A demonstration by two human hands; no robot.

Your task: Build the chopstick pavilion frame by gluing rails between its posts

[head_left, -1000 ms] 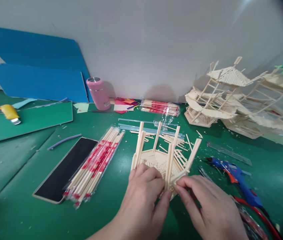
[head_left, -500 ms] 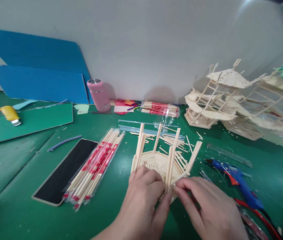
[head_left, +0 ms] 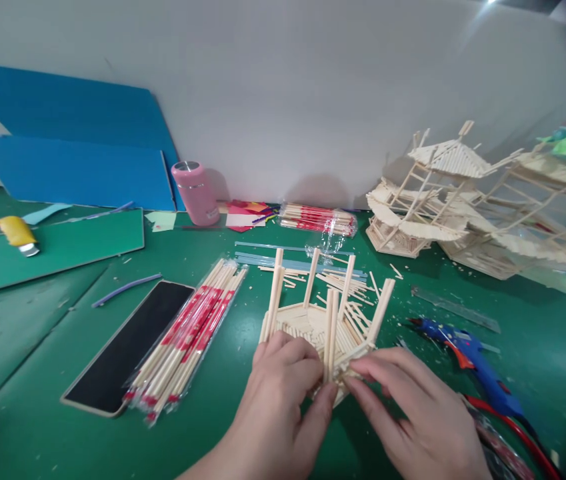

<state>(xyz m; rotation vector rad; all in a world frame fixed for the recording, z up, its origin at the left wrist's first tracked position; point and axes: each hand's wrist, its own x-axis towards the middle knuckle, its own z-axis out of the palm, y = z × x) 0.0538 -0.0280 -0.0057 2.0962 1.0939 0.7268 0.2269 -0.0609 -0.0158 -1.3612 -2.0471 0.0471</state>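
A model of wooden sticks, with a many-sided base, a low rim and several upright posts, stands before me. My left hand is closed around its front left side, thumb and fingers near the foot of a front post. At the front right rim, my right hand pinches the model between thumb and index finger, close to the left thumb. The fingers partly hide the front rim, so any small stick between them cannot be made out.
A blue glue gun lies at right, below finished stick pavilions. Bagged sticks and a black phone lie left. Loose sticks and glue sticks are behind the model. Farther back stand a pink flask and a yellow cutter.
The front post has shifted slightly left and tilts a little differently, with the model turned slightly. Both hands keep their hold at the front rim. The view has moved a little.
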